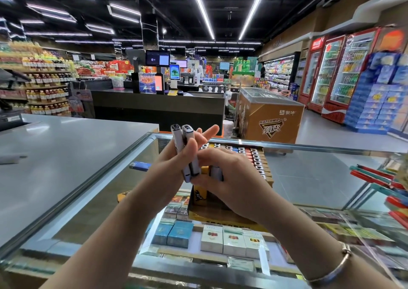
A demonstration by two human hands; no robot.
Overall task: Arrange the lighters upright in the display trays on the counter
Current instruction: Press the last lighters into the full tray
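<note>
My left hand (176,158) grips two pale lighters (184,149) upright, their metal tops pointing up, with its fingertips stretched out behind them. My right hand (225,173) curls round another pale lighter (216,172) just right of those two, low over the yellow display tray (268,173). Several lighters (254,156) stand upright in rows in that tray, red, blue and white. A blue lighter (140,166) lies flat on the glass counter (92,196) to the left of my hands.
The glass counter has cigarette packs (234,242) inside below it. A grey counter top (55,147) adjoins on the left. Coloured items on a rack (379,178) stand at the right edge. Beyond are a checkout desk, a chest freezer (271,112) and drink fridges.
</note>
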